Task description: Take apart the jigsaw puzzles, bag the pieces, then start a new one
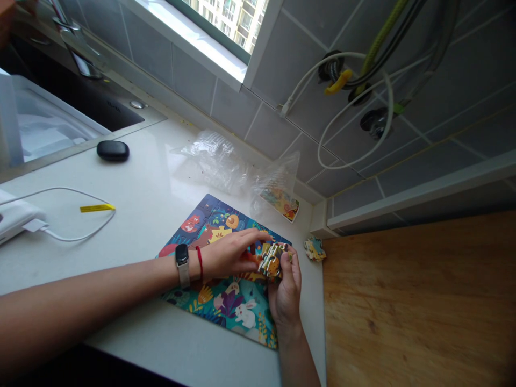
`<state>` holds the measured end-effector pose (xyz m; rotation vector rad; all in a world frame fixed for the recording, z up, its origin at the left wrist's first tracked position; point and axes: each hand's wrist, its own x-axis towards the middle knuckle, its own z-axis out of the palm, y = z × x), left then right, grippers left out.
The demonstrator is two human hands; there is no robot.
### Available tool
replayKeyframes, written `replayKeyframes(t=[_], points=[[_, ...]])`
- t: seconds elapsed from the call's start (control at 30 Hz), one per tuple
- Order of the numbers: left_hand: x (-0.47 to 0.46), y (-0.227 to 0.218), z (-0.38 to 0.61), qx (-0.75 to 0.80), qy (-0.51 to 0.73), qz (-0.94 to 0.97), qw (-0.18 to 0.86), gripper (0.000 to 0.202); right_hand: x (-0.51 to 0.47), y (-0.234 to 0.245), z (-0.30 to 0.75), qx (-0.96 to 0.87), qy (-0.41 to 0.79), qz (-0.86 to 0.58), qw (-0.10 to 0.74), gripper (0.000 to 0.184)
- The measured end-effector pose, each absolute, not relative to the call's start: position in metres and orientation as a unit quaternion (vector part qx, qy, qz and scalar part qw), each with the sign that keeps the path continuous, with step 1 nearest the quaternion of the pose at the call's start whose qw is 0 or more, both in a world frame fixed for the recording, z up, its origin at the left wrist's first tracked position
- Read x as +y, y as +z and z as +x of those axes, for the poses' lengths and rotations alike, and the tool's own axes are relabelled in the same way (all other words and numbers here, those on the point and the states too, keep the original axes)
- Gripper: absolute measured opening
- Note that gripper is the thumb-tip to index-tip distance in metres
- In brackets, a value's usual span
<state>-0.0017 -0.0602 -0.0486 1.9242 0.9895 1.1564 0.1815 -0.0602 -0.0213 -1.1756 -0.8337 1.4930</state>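
Observation:
My right hand [287,285] grips a small stack of jigsaw puzzle pieces [271,260], its thumb on the near side. Reaching in from the left, my left hand [236,251] has its fingers closed at the left edge of that stack; its fingertips are partly hidden. Both hands are above a colourful puzzle board [226,312] with animals and plants on it, lying on the white counter. A wooden-looking yellow patch and joined pieces show on its upper part. More puzzle pieces [315,249] lie in a small pile beyond my right hand, at the counter's edge.
Crumpled clear plastic bags [217,158] and a printed card [282,202] lie behind the board. To the left are a black case [113,151], a white device with a cable [16,215], and a sink [149,121]. A wooden surface [419,301] adjoins the counter's right edge.

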Motion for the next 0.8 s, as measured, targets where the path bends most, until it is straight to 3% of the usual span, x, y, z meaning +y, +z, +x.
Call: replayKeyframes(t=[0.1,0.27,0.8], points=[[-0.06,-0.048,-0.002,0.39,0.436,0.74,0.332,0.047,-0.061,-0.021,0.182,-0.338,0.628,-0.482,0.509,0.044],[-0.061,-0.045,-0.002,0.364,0.441,0.749,0.333,0.063,-0.06,-0.021,0.185,-0.271,0.659,-0.483,0.509,0.043],[-0.062,-0.038,-0.003,0.363,0.423,0.768,0.315,0.059,-0.061,-0.025,0.183,-0.214,0.754,-0.421,0.457,0.041]])
